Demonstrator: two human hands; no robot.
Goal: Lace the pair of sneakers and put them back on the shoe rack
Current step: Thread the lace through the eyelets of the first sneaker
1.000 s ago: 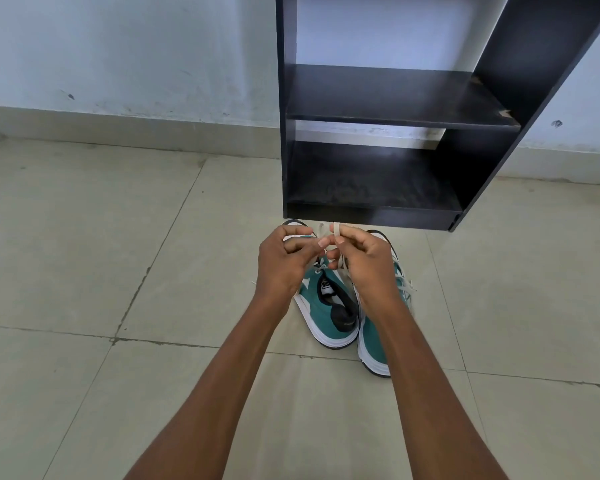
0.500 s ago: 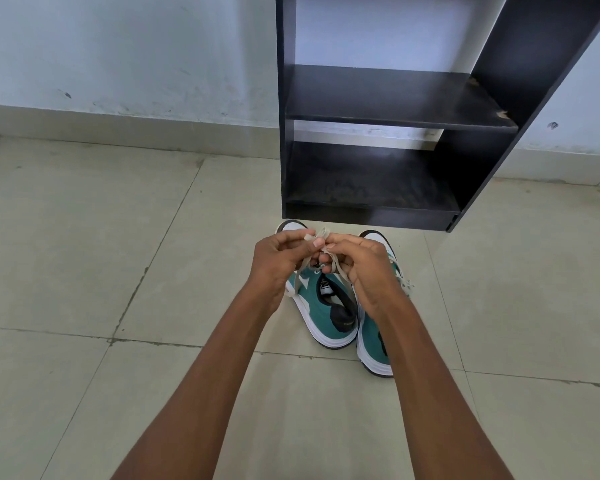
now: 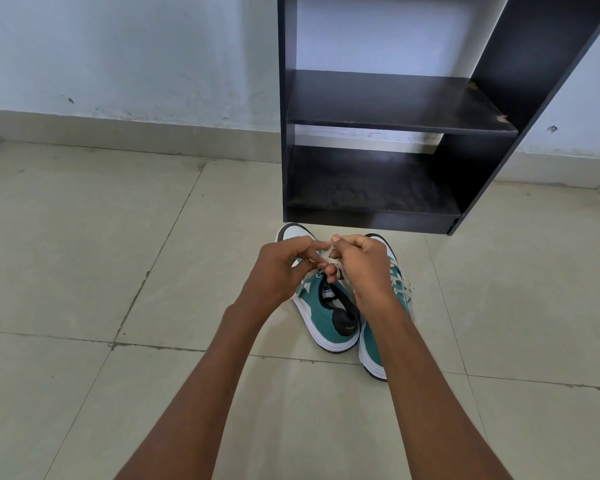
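A: Left hand [image 3: 274,271] — fingers curled in, pinching the cream lace [image 3: 329,259] at the fingertips. Right hand [image 3: 362,268] same, closed on the other part of that lace, thumb on top.

B: Hands touching?

A: Fingertips meet over the lace, right between the two hands. The lace runs down from there to the left sneaker [image 3: 326,317].

B: Where's that sneaker relative to the hands?

A: Directly under them, heel toward the wearer, white toe poking out just beyond the left hand's knuckles. Teal upper, white sole, black heel patch.

B: And the other one?

A: Right sneaker [image 3: 373,355] sits under the right hand and forearm, touching the left one at the heel — mostly hidden by the arm. Its laces [image 3: 400,289] show to the right of the right wrist; tied or loose, can't tell.

B: Rack?

A: Black shoe rack [image 3: 378,98] just beyond the hands, against the wall [image 3: 118,53]. Both sneakers on the tile floor [image 3: 84,271] in front of its base.
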